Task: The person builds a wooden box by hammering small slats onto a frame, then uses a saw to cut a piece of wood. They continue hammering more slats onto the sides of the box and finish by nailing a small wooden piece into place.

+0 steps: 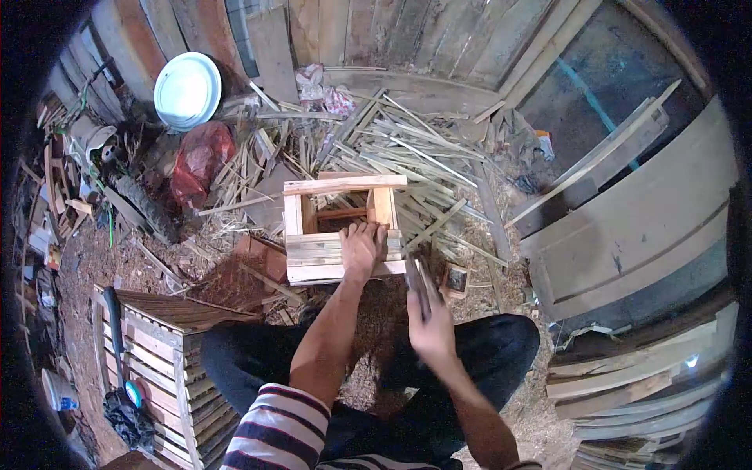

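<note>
A small wooden crate [345, 184] of pale slats stands in front of me, with a gap between its slats on the upper side. My left hand [362, 249] lies across the slats nearest me, its fingers curled over the edge of a wooden slat [313, 244] beside the gap. My right hand [432, 333] is closed around a dark hand tool [424, 291], smeared by motion, whose exact kind I cannot tell. The tool's far end is right at the crate's near right corner.
Loose thin sticks [423, 164] lie heaped behind the crate. A slatted wooden crate [149, 345] stands at my left, a small open box [455, 280] to the right. Stacked boards [627, 368] lie far right. A red bag [202, 163] and white basin [188, 92] are back left.
</note>
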A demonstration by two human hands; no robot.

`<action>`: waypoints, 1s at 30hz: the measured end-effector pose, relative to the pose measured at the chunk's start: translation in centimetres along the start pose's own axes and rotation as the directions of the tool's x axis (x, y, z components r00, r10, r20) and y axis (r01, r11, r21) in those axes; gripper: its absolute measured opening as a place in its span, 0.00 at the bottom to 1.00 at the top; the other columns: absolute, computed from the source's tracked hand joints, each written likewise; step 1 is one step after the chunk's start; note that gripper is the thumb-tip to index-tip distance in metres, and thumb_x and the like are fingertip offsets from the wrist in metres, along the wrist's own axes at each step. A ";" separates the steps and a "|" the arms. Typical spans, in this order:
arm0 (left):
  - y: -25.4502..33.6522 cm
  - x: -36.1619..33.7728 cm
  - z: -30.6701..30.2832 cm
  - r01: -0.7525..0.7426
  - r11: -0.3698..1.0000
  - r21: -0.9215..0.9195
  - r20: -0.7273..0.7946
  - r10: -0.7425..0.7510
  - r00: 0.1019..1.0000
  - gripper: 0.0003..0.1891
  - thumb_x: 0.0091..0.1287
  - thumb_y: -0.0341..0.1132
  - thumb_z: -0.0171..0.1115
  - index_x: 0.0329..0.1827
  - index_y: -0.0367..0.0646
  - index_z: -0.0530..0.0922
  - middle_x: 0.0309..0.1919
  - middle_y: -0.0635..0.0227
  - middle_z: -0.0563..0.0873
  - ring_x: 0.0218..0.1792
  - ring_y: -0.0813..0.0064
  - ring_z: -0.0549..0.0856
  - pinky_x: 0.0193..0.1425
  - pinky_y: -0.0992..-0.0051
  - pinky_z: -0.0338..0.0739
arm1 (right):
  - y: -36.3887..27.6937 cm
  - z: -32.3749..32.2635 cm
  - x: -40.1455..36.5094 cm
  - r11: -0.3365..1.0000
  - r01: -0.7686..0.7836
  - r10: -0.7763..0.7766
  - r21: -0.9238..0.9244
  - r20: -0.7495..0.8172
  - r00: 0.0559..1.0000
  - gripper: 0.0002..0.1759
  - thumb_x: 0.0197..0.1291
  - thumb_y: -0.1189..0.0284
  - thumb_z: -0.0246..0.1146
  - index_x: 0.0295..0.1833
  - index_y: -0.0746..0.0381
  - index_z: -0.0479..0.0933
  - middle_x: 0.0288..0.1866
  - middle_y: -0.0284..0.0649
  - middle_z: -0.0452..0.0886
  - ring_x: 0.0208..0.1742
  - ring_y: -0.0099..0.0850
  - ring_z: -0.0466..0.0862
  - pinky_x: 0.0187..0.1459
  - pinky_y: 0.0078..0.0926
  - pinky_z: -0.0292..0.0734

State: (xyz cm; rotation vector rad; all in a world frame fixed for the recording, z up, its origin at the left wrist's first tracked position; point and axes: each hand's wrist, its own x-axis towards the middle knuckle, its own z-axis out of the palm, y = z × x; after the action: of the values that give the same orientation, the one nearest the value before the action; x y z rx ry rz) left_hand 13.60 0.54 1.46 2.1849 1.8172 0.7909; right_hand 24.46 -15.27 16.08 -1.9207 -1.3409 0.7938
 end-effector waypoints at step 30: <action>0.3 -0.6 -0.3 -0.048 0.987 -0.153 -0.144 0.026 0.989 0.13 0.67 0.43 0.56 0.39 0.44 0.83 0.33 0.62 0.80 0.41 0.61 0.76 0.53 0.61 0.66 | 0.9 2.6 4.6 0.999 -0.050 0.048 -0.015 -0.085 0.995 0.23 0.65 0.59 0.57 0.26 0.69 0.77 0.18 0.52 0.76 0.20 0.44 0.79 0.26 0.39 0.71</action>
State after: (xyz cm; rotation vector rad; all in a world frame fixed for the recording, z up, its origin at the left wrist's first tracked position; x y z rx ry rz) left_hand 13.64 -0.20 1.67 2.1168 1.7153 1.0832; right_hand 24.27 -10.68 13.26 -1.9853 -1.2582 0.7185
